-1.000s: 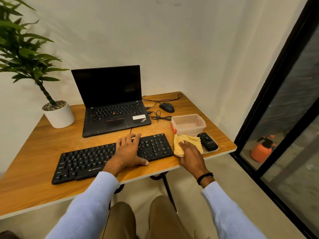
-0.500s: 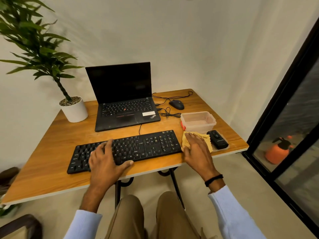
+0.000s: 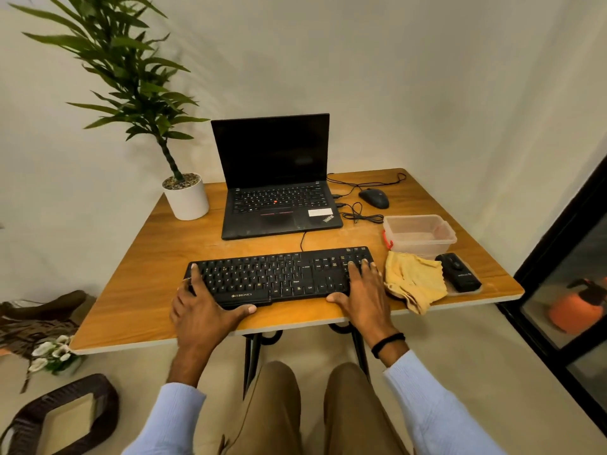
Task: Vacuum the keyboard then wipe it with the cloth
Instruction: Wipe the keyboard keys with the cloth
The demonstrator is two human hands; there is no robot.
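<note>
Keyboard (image 3: 279, 277) under left hand (image 3: 203, 315), right hand (image 3: 365, 295)

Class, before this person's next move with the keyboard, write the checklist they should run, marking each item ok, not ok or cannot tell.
1. Left hand grips the keyboard at its left end: ok.
2. Right hand rests on its right end: ok.
3. Yellow cloth beside keyboard, in reach: ok.
4. Cloth fully on the table: not ok, a corner overhangs.
5. Small black vacuum unobstructed: ok.
6. Keyboard cable slack enough: cannot tell.
</note>
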